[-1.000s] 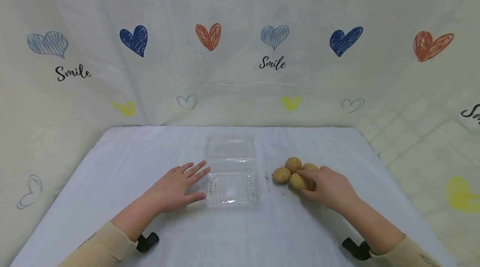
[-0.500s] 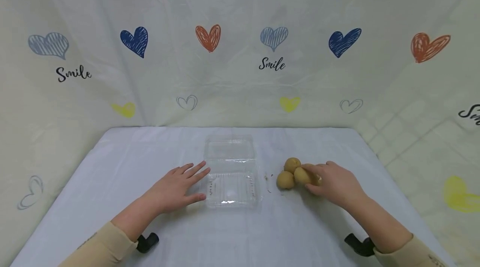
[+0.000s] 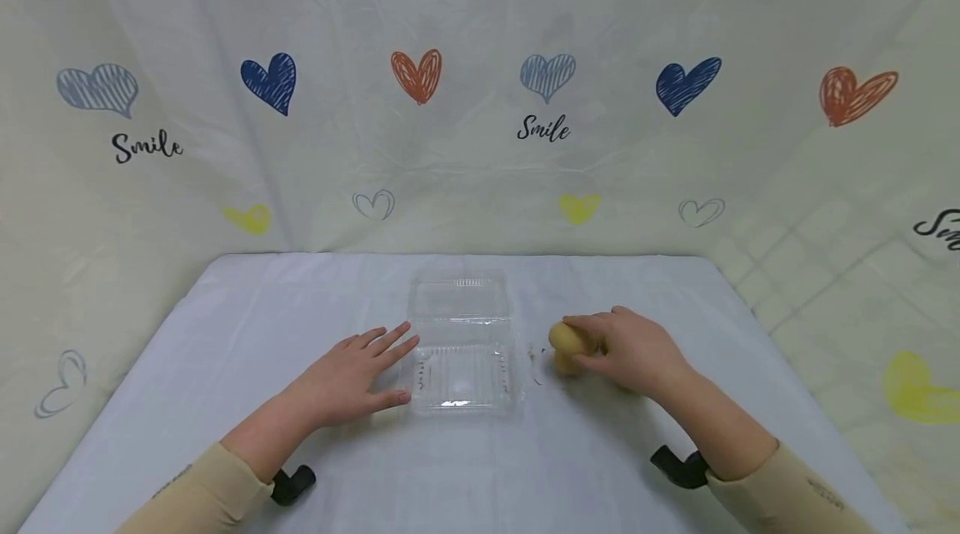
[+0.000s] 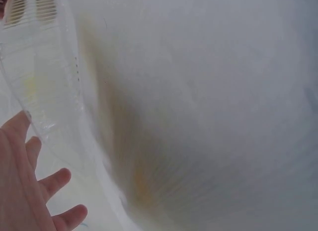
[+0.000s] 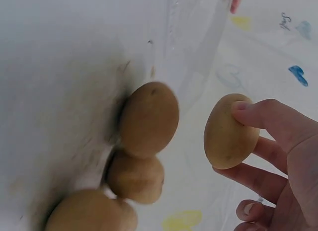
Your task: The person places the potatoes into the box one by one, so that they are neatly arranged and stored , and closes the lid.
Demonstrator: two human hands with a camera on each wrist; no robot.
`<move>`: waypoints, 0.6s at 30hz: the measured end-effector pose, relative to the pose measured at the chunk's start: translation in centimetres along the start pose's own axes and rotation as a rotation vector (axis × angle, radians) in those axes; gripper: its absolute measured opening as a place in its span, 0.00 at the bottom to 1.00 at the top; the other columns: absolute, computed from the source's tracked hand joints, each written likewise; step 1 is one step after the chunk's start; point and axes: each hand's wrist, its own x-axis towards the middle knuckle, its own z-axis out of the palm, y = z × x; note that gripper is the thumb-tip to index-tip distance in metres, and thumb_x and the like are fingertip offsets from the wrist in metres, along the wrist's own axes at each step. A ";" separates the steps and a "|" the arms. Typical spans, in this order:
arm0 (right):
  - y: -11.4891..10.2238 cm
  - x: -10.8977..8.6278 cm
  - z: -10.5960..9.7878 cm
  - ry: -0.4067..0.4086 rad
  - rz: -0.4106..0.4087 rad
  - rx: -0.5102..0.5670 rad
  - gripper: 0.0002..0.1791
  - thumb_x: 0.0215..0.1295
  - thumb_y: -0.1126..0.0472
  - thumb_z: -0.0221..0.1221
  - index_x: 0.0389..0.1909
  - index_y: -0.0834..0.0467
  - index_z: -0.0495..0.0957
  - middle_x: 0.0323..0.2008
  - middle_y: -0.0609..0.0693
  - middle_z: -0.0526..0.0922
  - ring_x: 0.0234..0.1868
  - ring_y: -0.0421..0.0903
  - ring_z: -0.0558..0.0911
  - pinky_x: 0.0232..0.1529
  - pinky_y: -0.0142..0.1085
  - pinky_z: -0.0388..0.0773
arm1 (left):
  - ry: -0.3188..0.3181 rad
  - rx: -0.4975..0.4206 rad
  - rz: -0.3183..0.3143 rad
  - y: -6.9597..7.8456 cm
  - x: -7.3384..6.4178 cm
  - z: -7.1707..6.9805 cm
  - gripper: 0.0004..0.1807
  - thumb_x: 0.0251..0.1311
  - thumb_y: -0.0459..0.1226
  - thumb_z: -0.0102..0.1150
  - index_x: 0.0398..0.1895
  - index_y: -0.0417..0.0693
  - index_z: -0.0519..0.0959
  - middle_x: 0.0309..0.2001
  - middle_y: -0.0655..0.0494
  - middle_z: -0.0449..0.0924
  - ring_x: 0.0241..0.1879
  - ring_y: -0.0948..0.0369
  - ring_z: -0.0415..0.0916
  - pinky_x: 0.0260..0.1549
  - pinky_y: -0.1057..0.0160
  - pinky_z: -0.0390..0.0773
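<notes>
My right hand [image 3: 641, 351] pinches a potato [image 5: 231, 131] between thumb and fingers. The right wrist view shows this potato raised off the table, apart from the other potatoes [image 5: 150, 119] lying on the cloth in a row. From the head, the hand hides most of that group, and one potato [image 3: 565, 365] peeks out below the held one. To the left, my left hand [image 3: 352, 376] spreads its fingers beside a clear plastic clamshell box [image 3: 461, 380], fingertips right at its left edge. The box stands unfolded, its lid [image 3: 459, 297] lying back on the far side.
A white cloth [image 3: 337, 467] covers the table. Small dark crumbs [image 3: 537, 367] lie between the box and the potatoes. Behind the table's back edge hangs a pale curtain [image 3: 480, 159] printed with hearts. Dark camera mounts [image 3: 294, 484] stick out at both wrists.
My right hand has shifted among the potatoes, nudged them, then lifted one and moved it a little left. The left hand has stayed beside the box.
</notes>
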 end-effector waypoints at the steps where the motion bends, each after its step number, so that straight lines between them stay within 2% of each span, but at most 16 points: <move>1: -0.3 0.3 0.1 -0.002 -0.007 0.016 0.26 0.55 0.50 0.71 0.57 0.43 0.82 0.37 0.37 0.84 0.37 0.42 0.74 0.29 0.35 0.70 | 0.000 -0.003 0.001 0.0 0.0 0.0 0.45 0.64 0.67 0.49 0.80 0.62 0.51 0.79 0.60 0.45 0.74 0.48 0.52 0.68 0.43 0.57; 5: -1.9 1.8 0.4 -0.025 -0.031 0.045 0.26 0.55 0.50 0.71 0.58 0.42 0.82 0.39 0.35 0.84 0.37 0.41 0.74 0.30 0.34 0.70 | 0.008 -0.016 0.006 0.0 -0.1 0.1 0.45 0.63 0.67 0.49 0.79 0.62 0.52 0.79 0.60 0.45 0.74 0.48 0.53 0.68 0.43 0.58; 11: -4.5 3.7 0.8 -0.068 -0.099 0.061 0.26 0.57 0.48 0.69 0.59 0.41 0.81 0.47 0.35 0.84 0.39 0.41 0.75 0.29 0.32 0.70 | 0.017 -0.013 -0.001 -0.1 -0.2 0.3 0.45 0.63 0.68 0.49 0.79 0.63 0.52 0.79 0.62 0.46 0.74 0.48 0.53 0.68 0.44 0.58; 15: -5.9 4.6 1.1 -0.098 -0.111 0.056 0.27 0.57 0.46 0.69 0.60 0.37 0.80 0.45 0.32 0.83 0.39 0.39 0.75 0.25 0.33 0.70 | 0.016 -0.011 -0.003 -0.2 -0.1 0.4 0.45 0.63 0.69 0.48 0.79 0.65 0.51 0.79 0.64 0.44 0.75 0.50 0.52 0.68 0.44 0.58; 18: -6.7 5.2 1.5 -0.125 -0.107 0.055 0.28 0.57 0.45 0.69 0.61 0.34 0.79 0.44 0.29 0.82 0.41 0.38 0.75 0.25 0.32 0.71 | 0.020 -0.017 0.005 -0.2 -0.1 0.4 0.45 0.63 0.69 0.48 0.79 0.64 0.53 0.79 0.63 0.46 0.74 0.49 0.53 0.67 0.43 0.59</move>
